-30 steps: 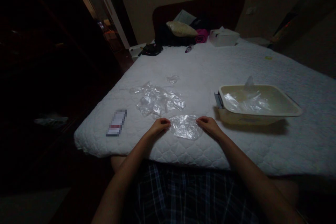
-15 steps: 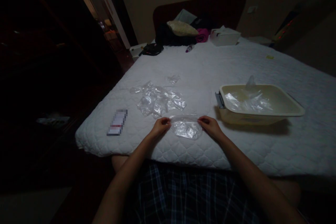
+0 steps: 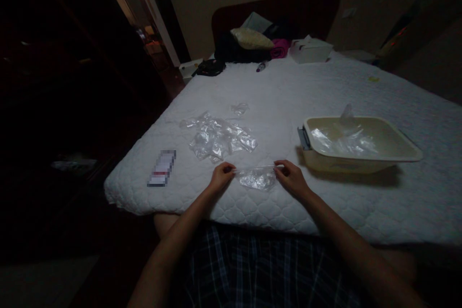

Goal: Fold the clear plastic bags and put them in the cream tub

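Observation:
A clear plastic bag (image 3: 257,179) lies on the white quilted mattress (image 3: 325,91) near its front edge, folded into a narrow strip. My left hand (image 3: 221,176) pinches the bag's left end and my right hand (image 3: 289,176) pinches its right end, so the top edge is stretched taut between them. Just beyond, to the left, lies a loose heap of more clear plastic bags (image 3: 216,136). To the right stands a cream plastic tub (image 3: 390,140) with crumpled clear bags inside it.
A small flat card or box (image 3: 161,168) lies at the mattress's front left. A single small bag (image 3: 239,108) sits farther back. Pillows, dark clothes and a white box (image 3: 310,50) crowd the headboard end. The room to the left is dark.
The far edge of the bag has been brought toward me, folding it from a flat sheet into a narrower strip. Both hands shifted slightly nearer me, keeping hold of its ends.

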{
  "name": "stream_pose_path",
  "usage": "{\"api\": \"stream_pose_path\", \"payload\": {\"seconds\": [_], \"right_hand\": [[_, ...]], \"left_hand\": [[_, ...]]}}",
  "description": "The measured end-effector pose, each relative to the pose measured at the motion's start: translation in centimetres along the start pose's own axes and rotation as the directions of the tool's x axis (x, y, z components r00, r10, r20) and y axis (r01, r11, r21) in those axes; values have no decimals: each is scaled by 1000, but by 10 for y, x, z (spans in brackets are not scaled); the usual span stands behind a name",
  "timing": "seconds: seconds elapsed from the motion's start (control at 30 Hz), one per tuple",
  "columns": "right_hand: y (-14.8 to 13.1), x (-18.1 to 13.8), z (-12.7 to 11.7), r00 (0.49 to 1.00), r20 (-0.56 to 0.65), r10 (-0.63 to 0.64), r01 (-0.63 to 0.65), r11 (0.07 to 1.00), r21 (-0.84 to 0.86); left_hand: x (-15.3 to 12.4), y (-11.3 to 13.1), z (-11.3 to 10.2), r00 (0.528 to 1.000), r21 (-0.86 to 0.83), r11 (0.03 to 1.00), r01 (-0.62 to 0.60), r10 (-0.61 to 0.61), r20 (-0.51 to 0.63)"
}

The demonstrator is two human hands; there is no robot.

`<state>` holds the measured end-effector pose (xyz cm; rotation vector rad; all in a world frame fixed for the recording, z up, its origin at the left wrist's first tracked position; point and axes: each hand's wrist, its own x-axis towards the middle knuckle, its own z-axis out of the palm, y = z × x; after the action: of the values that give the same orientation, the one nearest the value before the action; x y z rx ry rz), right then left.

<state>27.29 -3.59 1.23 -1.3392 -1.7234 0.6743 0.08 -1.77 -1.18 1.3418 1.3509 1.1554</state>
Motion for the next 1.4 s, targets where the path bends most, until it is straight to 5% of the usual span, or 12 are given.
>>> {"api": "stream_pose_path", "payload": {"seconds": [0.37,0.5,0.7,0.83,0.9,1.0,1.2,1.4], "right_hand": [[-14,-6,-3,960,-72,-272,245,935,-255],[-25,-10,-3,908,104,-407,419,862,-285],[-42,-8,6,845,336,-415,512,810,-287],[-38,-3,7,916,204,-347,386,899,-207],[-29,2,5,974,38,-222,225,960,-169],[-12,11,-1,993,-116,-12,2,997,-80],[8,17,-4,988,-3,155,-154,985,80],[15,18,3,985,43,168,-169,986,8]], "left_hand": [[-1,7,3,998,-64,996,67,-67,10],[-3,12,3,998,-28,999,41,-40,42],[-4,16,1,999,2,1000,14,-14,52],[-4,13,0,998,10,1000,6,-7,63],[-3,11,0,999,0,1000,7,-7,53],[-2,7,1,999,-7,1000,11,-11,37],[-1,5,2,999,11,1000,18,-19,27],[-1,8,0,999,26,1000,-6,5,47]]}}
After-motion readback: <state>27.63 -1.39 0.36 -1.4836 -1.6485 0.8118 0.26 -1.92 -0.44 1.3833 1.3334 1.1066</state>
